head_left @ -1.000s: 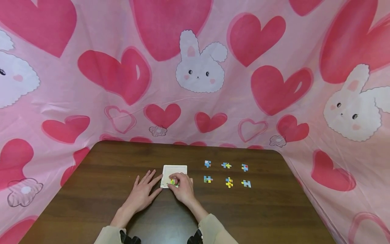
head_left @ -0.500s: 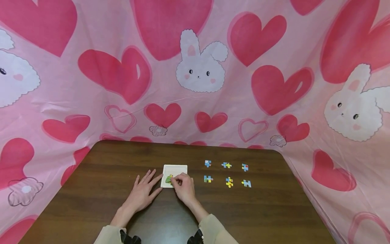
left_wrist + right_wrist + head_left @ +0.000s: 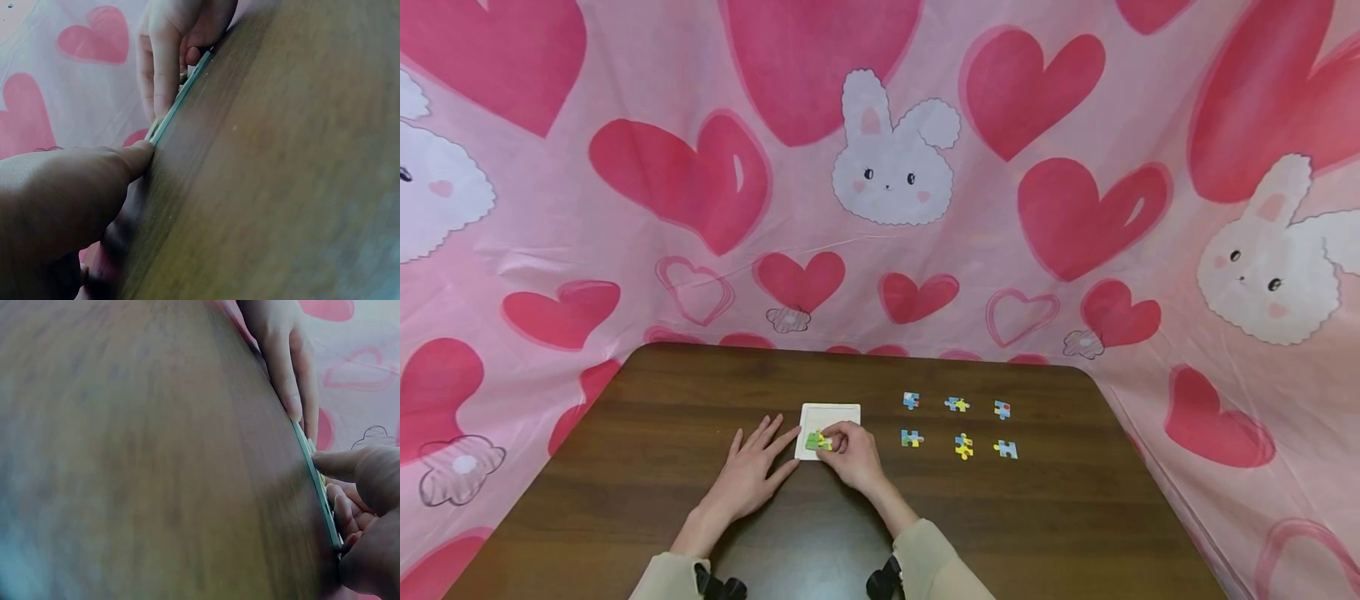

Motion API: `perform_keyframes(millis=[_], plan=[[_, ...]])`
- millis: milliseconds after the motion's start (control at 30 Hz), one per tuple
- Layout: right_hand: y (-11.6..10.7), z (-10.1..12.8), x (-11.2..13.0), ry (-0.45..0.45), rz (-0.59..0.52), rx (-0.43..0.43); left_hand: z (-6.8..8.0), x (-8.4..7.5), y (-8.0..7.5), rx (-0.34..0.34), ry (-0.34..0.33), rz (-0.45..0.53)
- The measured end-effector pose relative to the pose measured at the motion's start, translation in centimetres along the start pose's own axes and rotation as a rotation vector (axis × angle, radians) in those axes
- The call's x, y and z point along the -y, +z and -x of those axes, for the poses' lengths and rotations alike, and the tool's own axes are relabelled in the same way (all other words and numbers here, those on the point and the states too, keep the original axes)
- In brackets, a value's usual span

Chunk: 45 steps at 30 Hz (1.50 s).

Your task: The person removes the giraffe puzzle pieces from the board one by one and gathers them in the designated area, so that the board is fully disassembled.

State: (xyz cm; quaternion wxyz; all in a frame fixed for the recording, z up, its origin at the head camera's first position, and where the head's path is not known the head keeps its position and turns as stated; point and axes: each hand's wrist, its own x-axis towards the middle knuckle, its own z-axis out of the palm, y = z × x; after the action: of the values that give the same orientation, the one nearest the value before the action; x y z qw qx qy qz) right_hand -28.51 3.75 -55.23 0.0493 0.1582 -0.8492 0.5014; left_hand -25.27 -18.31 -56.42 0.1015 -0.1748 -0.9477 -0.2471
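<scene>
Dark wood-grain surface point(image 3: 625, 467) under both hands, smooth, low sheen. Thin white board point(image 3: 829, 412) at the fingertips, matt card. Printed pieces point(image 3: 958, 426) right of the hands, semi-gloss. Backdrop cloth point(image 3: 1000, 250) thin, faintly shiny.

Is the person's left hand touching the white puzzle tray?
Touching. In the left wrist view a fingertip of the left hand presses against the edge of the white puzzle tray; the head view agrees.
</scene>
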Motion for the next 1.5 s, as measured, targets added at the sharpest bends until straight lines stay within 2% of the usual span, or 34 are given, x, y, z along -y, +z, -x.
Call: perform_keyframes(millis=[300, 533, 800, 1133, 1500], plan=[[0.2, 0.2, 0.1, 0.035, 0.03, -0.014, 0.0, -1.1, -1.0, 0.088, -0.068, -0.028], [-0.2, 0.2, 0.2, 0.057, 0.006, 0.019, 0.0, -1.1, -1.0, 0.104, -0.079, -0.027], [-2.2, 0.0, 0.7, 0.016, -0.092, 0.069, -0.1, -1.1, -0.9, 0.114, -0.087, -0.025], [-5.1, 0.2, 1.0, 0.032, -0.099, 0.083, 0.0, -0.9, -1.1, 0.135, -0.1, -0.028], [-6.8, 0.7, -0.2, 0.04, -0.111, 0.094, -0.3, -1.0, -1.1, 0.138, -0.101, -0.028]])
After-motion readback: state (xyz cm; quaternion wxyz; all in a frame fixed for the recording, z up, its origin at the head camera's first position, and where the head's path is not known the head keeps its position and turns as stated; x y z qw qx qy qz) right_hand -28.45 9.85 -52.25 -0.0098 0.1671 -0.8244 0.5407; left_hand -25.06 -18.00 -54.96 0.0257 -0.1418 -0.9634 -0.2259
